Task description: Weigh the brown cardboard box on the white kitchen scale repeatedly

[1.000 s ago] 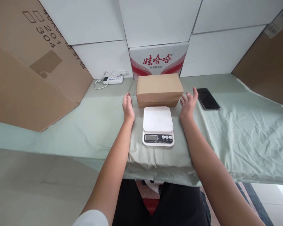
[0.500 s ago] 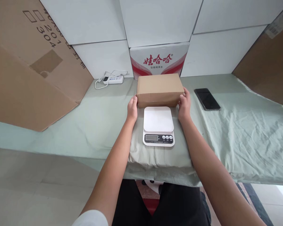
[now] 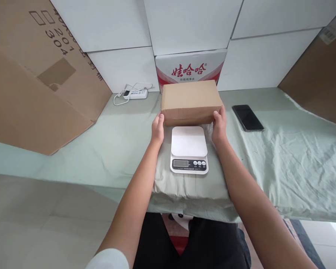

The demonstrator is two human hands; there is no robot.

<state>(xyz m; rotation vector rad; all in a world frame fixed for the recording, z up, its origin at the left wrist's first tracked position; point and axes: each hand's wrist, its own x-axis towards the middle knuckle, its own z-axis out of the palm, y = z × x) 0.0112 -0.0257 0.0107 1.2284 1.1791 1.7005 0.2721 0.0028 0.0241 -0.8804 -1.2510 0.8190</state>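
Both hands [image 3: 189,127] clasp the cardboard box's [image 3: 190,98] ends.

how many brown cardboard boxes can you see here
3: a small cardboard box held between the left hand and right hand, a large carton leaning at left, another carton at right, partly cropped.

White panelled wall [image 3: 190,22], pale green cloth over table [image 3: 291,164], leaning cardboard sheets [image 3: 30,93], grey floor [image 3: 44,224], soft even light.

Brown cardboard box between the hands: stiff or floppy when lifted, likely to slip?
The cardboard box probably stays stiff: its edges look straight and uncrushed. The left hand and right hand only press its plain ends, so it might slip. Flat faces: unlikely to roll.
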